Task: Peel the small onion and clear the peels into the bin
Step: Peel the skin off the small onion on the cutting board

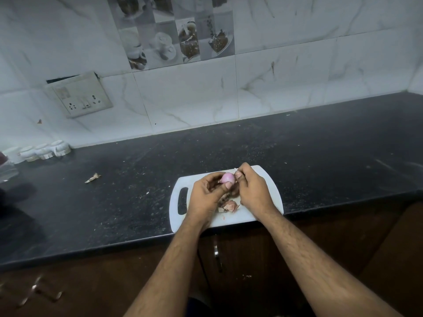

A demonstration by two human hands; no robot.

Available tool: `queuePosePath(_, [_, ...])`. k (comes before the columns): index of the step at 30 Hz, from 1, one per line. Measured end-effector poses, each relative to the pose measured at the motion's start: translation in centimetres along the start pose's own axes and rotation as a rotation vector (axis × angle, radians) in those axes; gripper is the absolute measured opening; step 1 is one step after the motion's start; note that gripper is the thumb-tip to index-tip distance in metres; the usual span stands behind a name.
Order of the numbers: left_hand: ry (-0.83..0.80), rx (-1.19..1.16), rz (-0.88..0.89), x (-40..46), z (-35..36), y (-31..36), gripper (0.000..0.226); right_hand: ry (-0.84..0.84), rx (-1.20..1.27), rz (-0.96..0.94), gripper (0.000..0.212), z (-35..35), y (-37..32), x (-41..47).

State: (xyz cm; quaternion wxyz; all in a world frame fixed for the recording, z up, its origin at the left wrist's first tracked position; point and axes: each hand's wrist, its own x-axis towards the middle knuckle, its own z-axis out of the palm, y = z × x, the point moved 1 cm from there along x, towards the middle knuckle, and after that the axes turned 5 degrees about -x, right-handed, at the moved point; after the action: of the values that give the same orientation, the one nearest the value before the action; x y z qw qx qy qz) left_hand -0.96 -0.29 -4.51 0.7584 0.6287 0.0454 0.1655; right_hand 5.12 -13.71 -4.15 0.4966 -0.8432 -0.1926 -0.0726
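Our left hand (207,193) grips the small onion (227,178); our right hand (249,191) pinches its skin. Slick flesh may slip, scattering peels (230,205) off the board (263,179).

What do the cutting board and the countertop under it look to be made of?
The cutting board looks like white plastic: a smooth, matte, thin slab with rounded corners and a moulded handle slot. The countertop looks like polished black stone, probably granite: dark, finely speckled, with a dull sheen and a squared front edge. It could also be a stone-look surface; the view cannot settle that.
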Motion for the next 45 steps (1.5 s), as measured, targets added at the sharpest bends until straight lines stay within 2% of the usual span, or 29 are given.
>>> queuePosePath(5, [0.006, 0.064, -0.005, 0.1, 0.18, -0.18, 0.03, 0.0, 0.145, 0.118, 0.019, -0.01, -0.14, 0.0])
queuePosePath(10, [-0.007, -0.043, -0.02, 0.29, 0.03, -0.1, 0.03, -0.025, 0.222, 0.024, 0.011, -0.1, -0.1, -0.13])
queuePosePath(12, [-0.033, -0.062, -0.031, 0.32, -0.01, -0.18, 0.029, -0.024, 0.201, -0.021, 0.005, -0.04, -0.07, -0.06])
queuePosePath(15, [-0.064, -0.085, -0.046, 0.48, -0.16, -0.37, 0.028, 0.075, 0.116, -0.114, 0.01, -0.06, 0.07, -0.06])
queuePosePath(21, [-0.076, -0.15, -0.048, 0.3, -0.08, 0.08, 0.051, 0.123, 0.022, -0.146, 0.012, 0.13, -0.16, -0.24])
queuePosePath(24, [-0.079, -0.127, -0.023, 0.41, -0.26, 0.02, 0.042, 0.123, -0.044, -0.17, 0.016, 0.36, -0.43, -0.33])
queuePosePath(29, [0.043, -0.114, 0.001, 0.68, -0.42, -0.45, 0.038, 0.016, -0.144, -0.101, 0.029, 0.68, -0.56, -0.19])
queuePosePath(33, [0.061, 0.053, 0.024, 0.58, -0.11, -0.55, 0.04, 0.104, 0.064, 0.039, 0.039, 0.22, -0.6, -0.27])
queuePosePath(35, [0.055, 0.111, 0.033, 0.59, -0.08, -0.83, 0.04, 0.1, 0.107, 0.001, 0.029, 0.02, -0.57, -0.3])
queuePosePath(38, [0.074, 0.096, 0.049, 0.5, -0.15, -0.76, 0.035, 0.049, 0.042, -0.139, 0.005, 0.39, -0.46, -0.34])
queuePosePath(45, [0.071, 0.166, 0.074, 0.56, -0.26, -0.8, 0.033, 0.047, 0.064, -0.036, 0.016, 0.39, -0.27, -0.4])
